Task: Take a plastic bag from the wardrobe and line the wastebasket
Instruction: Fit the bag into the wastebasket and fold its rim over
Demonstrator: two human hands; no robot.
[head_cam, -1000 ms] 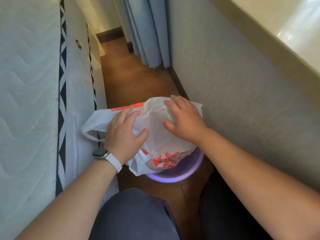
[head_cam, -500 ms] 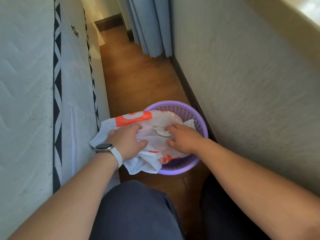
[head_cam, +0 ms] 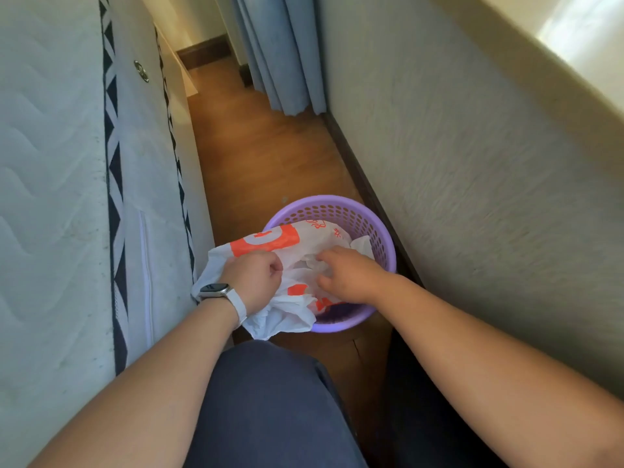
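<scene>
Wood floor (head_cam: 263, 157), purple wastebasket (head_cam: 385, 238) between mattress (head_cam: 50, 163) and wall (head_cam: 472, 163)

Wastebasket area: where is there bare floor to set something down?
Bare floor runs beyond the wastebasket, between mattress and wall, up to the curtain. Around the basket it is crowded: bag, both hands, knees.

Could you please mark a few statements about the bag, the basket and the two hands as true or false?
1. The basket is purple. True.
2. The plastic bag is plain black. False: it is white with orange print.
3. The left hand grips the bag at the basket's left side. True.
4. The right hand rests on the floor. False: it presses the bag into the basket.
5. The bag already covers the whole rim. False: the far rim is bare.
</scene>
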